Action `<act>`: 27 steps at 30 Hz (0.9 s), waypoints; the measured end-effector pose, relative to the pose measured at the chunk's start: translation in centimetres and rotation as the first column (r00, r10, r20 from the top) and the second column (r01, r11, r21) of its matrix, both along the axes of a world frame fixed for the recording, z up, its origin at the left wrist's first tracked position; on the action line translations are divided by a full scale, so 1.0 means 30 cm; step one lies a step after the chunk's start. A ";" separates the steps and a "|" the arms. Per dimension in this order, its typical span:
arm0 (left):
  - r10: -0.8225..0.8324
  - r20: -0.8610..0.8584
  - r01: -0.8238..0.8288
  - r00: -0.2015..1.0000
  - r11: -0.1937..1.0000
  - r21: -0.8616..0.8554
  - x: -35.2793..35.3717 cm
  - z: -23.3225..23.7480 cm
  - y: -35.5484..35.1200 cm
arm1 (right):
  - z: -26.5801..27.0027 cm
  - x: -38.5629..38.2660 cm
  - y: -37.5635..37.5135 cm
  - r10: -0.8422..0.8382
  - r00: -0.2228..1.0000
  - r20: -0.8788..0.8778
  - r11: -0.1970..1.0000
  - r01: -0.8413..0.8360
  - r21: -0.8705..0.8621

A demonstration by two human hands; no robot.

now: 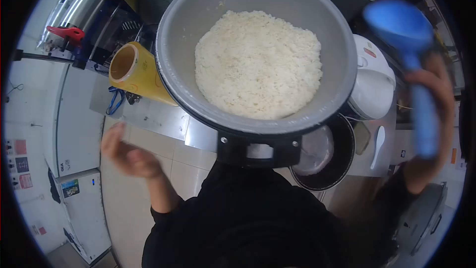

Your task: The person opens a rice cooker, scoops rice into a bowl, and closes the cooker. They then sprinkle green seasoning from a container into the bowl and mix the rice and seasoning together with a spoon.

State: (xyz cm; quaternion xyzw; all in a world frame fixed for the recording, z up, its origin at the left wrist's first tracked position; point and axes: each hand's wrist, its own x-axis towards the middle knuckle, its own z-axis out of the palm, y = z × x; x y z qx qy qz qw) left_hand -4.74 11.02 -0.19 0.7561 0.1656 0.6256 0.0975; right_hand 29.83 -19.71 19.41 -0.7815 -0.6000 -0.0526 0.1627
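A large grey rice cooker pot (pixel 173 34) stands in front of me, with cooked white rice (pixel 260 64) heaped in it. A black handle bracket (pixel 233 149) juts from the near side. My right hand (pixel 436 82) is raised to the right of the pot, wrapped around the handle of a big blue plastic ladle (pixel 396 20). The ladle's bowl points up and is blurred by motion, apart from the rice. My left hand (pixel 131 154) hangs in the air at the lower left, slightly blurred, its fingers apart and holding nothing.
A yellow roll of film (pixel 144 74) lies left of the pot. A white appliance (pixel 372 84), a dark pot (pixel 347 168) and a white rice paddle (pixel 378 146) are on the right. Red-handled metal cookware (pixel 84 10) stands back left, beyond a white fridge (pixel 74 119).
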 end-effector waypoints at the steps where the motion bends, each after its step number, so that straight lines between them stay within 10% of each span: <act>1: -0.048 -0.121 0.047 0.991 0.999 -0.019 0.048 -0.036 -0.006 | -0.025 -0.029 0.131 0.038 0.992 -0.120 0.991 -0.053 -0.125; 5: -0.331 -0.377 0.243 0.865 0.934 -0.262 0.178 -0.113 0.029 | -0.247 -0.022 0.483 0.172 0.922 -0.346 0.816 -0.330 -0.474; 9: -0.610 -0.261 0.440 0.748 0.750 -0.493 0.224 -0.204 0.028 | -0.318 0.051 0.582 -0.243 0.766 -0.595 0.589 -0.371 -0.718; 11: -0.624 -0.366 0.439 0.691 0.763 -0.474 0.205 -0.262 0.028 | -0.290 0.052 0.612 -0.500 0.719 -0.483 0.449 -0.262 -0.854; 16: -0.617 -0.499 0.440 0.609 0.786 -0.435 0.195 -0.324 0.015 | -0.302 0.015 0.617 -0.089 0.996 0.026 0.622 0.076 -0.779; 18: -0.608 -0.515 0.437 0.604 0.793 -0.424 0.196 -0.313 0.023 | -0.301 0.015 0.622 0.021 0.860 0.510 0.788 0.299 -0.537; 21: -0.684 -0.508 0.478 0.523 0.729 -0.490 0.198 -0.324 0.030 | -0.338 0.039 0.702 0.065 0.603 0.795 0.722 0.522 -0.454; 27: -0.733 -0.433 0.501 0.525 0.677 -0.539 0.217 -0.278 0.050 | -0.442 0.051 0.748 0.235 0.569 0.788 0.683 0.481 -0.550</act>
